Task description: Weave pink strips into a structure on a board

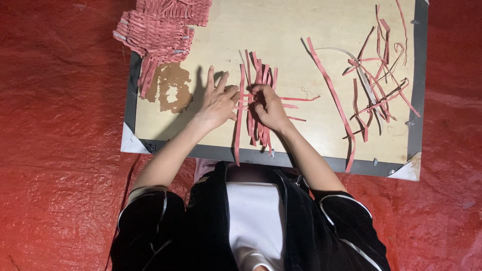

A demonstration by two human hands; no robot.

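Nearest to us, we are seeing our dark sleeves (150,211) and a white top, with both forearms reaching forward over the near edge of a wooden board (281,35) lying on a red sheet (55,125). We are working at the middle of the board: our left hand (218,103) is resting with fingers spread and its fingertips pressing on a cluster of pink strips (256,100), while our right hand (268,108) is curling its fingers to pinch one of those strips. The strips are lying mostly lengthwise, with a few thinner ones crossing them sideways, so it looks like weaving. To do this well, we judge that the left hand should be pinning the lengthwise strips flat while the right hand is feeding a crosswise one over and under, keeping it snug. No box, tray or other container is showing anywhere. Further right, one long strip (334,100) is lying diagonally, and beyond it a loose tangle of strips (379,80). At the far left corner, a finished woven piece (160,30) is overhanging the board's edge.
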